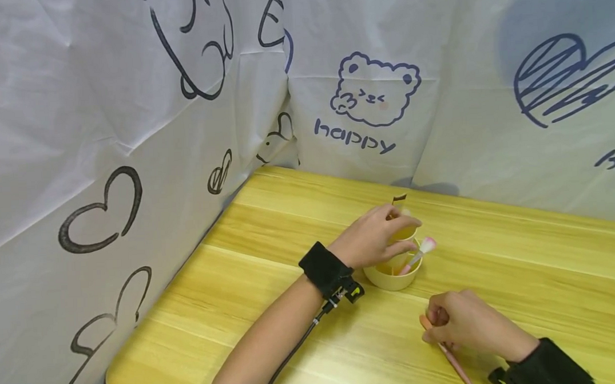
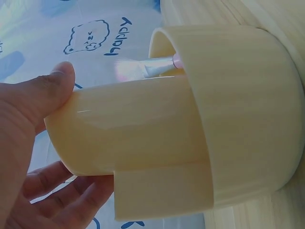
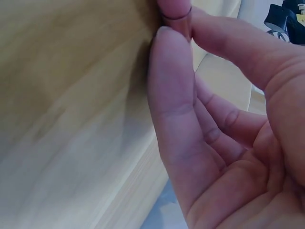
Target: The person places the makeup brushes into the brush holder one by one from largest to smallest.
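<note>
A cream makeup-brush holder (image 1: 391, 281) stands upright on the table, with a round outer cup and taller compartments inside. My left hand (image 1: 373, 235) grips the top of its tall inner compartment (image 2: 128, 129), thumb on one side and fingers on the other. One makeup brush (image 1: 416, 257) with a pink handle and pale pink-white bristles leans in the outer cup. Just above the tabletop, nearer to me, my right hand (image 1: 470, 322) pinches another makeup brush (image 1: 458, 367) with a pink handle. In the right wrist view its copper-coloured ferrule (image 3: 183, 26) shows between the fingertips; the rest is mostly hidden.
The yellow wood-grain table (image 1: 268, 239) meets white printed sheets (image 1: 375, 91) at the back and left. A black band with a cable (image 1: 299, 355) is on my left wrist, and another black band (image 1: 547, 365) is on the right. Behind my left hand a small dark item (image 1: 399, 198) is unclear.
</note>
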Motion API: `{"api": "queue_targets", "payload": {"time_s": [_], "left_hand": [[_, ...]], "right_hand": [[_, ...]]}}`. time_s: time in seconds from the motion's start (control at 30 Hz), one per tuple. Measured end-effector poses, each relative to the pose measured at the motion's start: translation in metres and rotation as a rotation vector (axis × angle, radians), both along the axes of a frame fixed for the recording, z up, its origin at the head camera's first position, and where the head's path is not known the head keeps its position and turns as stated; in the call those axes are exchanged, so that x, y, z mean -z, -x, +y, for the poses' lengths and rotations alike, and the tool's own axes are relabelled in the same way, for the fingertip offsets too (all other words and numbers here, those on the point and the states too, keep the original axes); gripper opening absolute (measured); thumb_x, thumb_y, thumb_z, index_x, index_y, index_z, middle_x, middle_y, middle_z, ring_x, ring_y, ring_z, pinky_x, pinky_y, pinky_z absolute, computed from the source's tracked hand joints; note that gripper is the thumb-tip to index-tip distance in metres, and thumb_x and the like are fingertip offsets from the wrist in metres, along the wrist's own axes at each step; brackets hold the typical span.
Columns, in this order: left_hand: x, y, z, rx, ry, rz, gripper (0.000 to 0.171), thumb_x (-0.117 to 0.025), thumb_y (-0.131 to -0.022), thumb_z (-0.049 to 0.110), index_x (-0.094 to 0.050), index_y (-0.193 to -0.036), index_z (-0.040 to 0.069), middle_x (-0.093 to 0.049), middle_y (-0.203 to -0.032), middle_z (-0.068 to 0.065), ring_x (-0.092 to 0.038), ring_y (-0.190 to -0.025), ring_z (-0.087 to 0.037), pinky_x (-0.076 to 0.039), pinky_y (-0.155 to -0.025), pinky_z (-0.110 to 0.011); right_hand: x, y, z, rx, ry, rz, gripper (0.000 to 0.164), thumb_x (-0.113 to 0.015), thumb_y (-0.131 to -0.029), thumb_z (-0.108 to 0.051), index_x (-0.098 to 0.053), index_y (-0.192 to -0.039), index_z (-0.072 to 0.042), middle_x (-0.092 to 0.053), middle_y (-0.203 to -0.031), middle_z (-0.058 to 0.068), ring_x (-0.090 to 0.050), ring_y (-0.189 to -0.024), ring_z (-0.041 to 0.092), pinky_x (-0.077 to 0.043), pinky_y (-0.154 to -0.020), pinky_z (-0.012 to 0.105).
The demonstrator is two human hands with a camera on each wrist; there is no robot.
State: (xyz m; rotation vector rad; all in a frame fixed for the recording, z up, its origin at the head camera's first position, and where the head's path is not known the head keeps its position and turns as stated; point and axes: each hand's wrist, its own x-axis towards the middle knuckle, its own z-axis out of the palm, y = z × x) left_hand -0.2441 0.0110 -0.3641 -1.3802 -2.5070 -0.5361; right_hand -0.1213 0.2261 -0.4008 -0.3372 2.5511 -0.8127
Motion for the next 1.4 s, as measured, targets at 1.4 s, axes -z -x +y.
{"api": "queue_targets", "payload": {"time_s": [1.4], "left_hand": [[-0.002,-0.006,0.001,-0.048,0.018,-0.001,0.047,-0.063,-0.100,0.049,-0.062,-0.142,0.026,-0.064,-0.131,0.000,-0.061,-0.115,-0.015,-0.053,-0.100,-0.026]], "right_hand": [[-0.008,0.005,-0.011,-0.021,-0.019,0.256,0.001,-0.070,-0.093,-0.016,-0.070,-0.094,-0.016,-0.067,-0.076,-0.011,-0.056,-0.064,-0.004,-0.046,-0.058,0.019]]}}
